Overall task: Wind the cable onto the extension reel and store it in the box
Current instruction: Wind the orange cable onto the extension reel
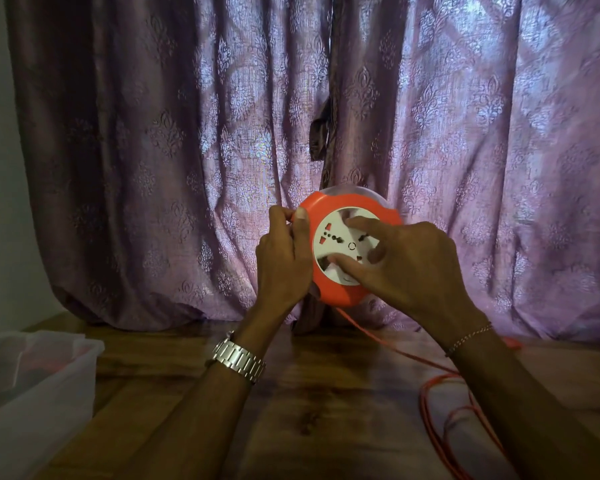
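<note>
A round orange extension reel [343, 202] with a white socket face is held up in front of the curtain, above the table. My left hand [283, 252] grips its left rim, thumb on the front. My right hand [406, 259] lies on the white centre, fingers spread and pressed into its recesses. An orange cable [430, 403] runs down from the reel's underside and lies in loose loops on the table at the right, partly hidden behind my right forearm.
A translucent plastic box [80, 362] stands open at the left edge of the wooden table [309, 393]. A purple patterned curtain [187, 133] hangs right behind the table. A pale wall shows at the far left.
</note>
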